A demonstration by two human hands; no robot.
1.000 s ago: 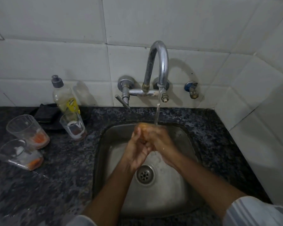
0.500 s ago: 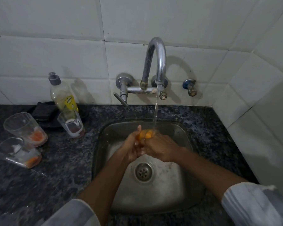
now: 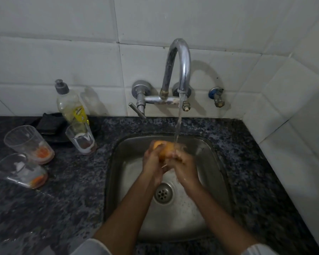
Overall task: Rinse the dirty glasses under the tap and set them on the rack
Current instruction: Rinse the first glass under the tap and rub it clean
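A dark speckled stone counter (image 3: 238,148) is carrying three dirty glasses (image 3: 29,144) at its left, one lying tilted at the front. A dish-soap bottle (image 3: 70,105) and a black cloth (image 3: 50,124) are sitting by the wall.

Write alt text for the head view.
Left hand and right hand hold an orange-tinted glass under the running tap over a steel sink. Three dirty glasses and a soap bottle stand on the dark counter.
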